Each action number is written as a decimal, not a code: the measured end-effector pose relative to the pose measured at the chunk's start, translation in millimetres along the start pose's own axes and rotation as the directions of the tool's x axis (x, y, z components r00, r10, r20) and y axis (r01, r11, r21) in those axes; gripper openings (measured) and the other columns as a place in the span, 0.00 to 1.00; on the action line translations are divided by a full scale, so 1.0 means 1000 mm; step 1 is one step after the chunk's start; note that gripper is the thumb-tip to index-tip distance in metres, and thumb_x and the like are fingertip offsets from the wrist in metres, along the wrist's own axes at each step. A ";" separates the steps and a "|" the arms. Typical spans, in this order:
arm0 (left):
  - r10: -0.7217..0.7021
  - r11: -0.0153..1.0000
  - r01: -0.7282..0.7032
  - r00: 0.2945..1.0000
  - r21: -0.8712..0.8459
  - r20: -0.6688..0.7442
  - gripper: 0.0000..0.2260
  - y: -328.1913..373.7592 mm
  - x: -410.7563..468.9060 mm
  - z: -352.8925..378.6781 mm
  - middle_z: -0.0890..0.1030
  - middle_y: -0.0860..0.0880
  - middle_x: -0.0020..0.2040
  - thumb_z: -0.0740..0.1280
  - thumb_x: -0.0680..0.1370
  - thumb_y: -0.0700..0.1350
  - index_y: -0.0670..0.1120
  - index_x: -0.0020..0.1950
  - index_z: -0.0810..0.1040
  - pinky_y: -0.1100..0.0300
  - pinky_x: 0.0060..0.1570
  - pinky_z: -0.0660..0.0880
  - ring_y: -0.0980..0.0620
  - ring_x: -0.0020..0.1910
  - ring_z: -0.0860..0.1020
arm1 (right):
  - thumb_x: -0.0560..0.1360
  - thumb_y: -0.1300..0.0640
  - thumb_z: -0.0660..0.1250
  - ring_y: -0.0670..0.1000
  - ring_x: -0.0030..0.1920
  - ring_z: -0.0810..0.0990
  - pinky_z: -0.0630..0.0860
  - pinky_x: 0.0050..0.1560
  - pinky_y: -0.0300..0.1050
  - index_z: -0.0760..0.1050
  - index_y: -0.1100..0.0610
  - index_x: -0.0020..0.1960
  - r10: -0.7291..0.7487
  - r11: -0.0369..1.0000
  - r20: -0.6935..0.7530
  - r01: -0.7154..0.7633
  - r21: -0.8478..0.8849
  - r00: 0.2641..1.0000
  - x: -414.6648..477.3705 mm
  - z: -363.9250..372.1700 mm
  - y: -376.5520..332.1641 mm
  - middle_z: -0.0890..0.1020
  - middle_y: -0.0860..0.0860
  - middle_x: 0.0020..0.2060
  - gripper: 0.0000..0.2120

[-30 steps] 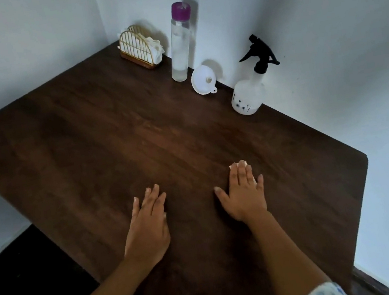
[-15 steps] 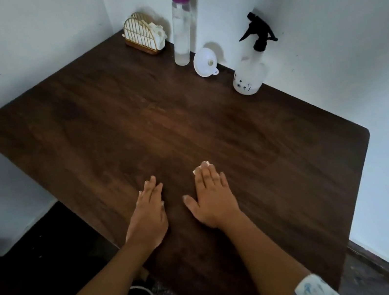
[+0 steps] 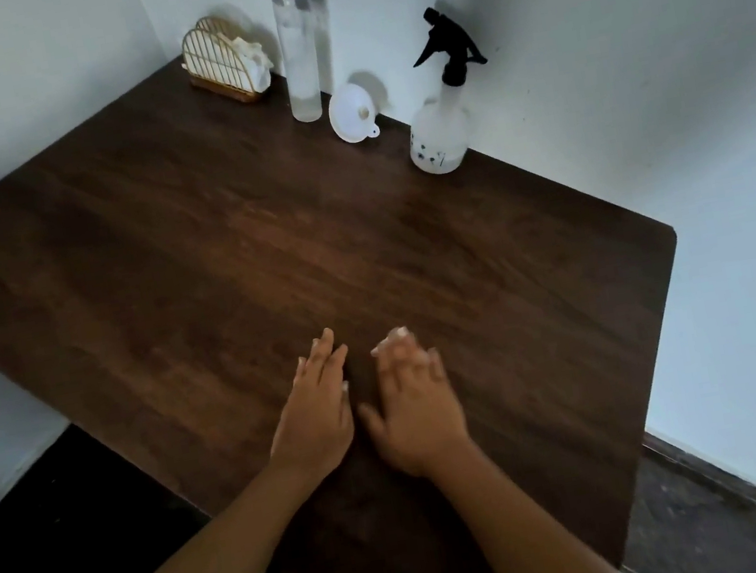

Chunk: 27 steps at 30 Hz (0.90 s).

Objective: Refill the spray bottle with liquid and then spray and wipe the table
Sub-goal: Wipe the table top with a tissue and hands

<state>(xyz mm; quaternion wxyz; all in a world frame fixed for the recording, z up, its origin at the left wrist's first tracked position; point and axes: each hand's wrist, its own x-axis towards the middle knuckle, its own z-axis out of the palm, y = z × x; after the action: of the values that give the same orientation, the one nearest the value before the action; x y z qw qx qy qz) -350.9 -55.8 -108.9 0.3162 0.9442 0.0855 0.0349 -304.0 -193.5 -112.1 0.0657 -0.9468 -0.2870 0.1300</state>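
Observation:
A white spray bottle with a black trigger head stands at the far right edge of the dark wooden table, against the wall. Left of it a white funnel lies on its side. A tall clear bottle with a purple cap stands further left. In the far corner a gold wire holder keeps white cloths or napkins. My left hand and my right hand lie flat on the table near its front, side by side, holding nothing. The right hand is a little blurred.
White walls close the table in at the back and right. The table's right corner and left edge drop to a dark floor. Patterned sleeves show at the bottom of the view.
My two hands have drawn closer together on the table and the right one has slid left. The view has shifted, so the bottles sit higher and more central.

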 end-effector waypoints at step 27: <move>0.070 0.997 -0.069 0.997 -0.016 0.041 0.20 0.045 0.048 0.044 0.54 0.45 0.76 0.53 0.80 0.40 0.39 0.73 0.59 0.60 0.71 0.42 0.51 0.75 0.50 | 0.77 0.39 0.48 0.55 0.73 0.31 0.35 0.72 0.53 0.34 0.59 0.75 0.241 0.968 0.044 -0.244 0.065 0.969 -0.017 -0.018 0.069 0.34 0.57 0.74 0.39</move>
<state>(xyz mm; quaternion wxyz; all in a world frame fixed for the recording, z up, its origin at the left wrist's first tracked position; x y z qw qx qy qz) -292.4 -108.2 -116.4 0.3235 0.9447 0.0458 0.0268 -276.4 -261.0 -104.9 0.0773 -0.9694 -0.1656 0.1640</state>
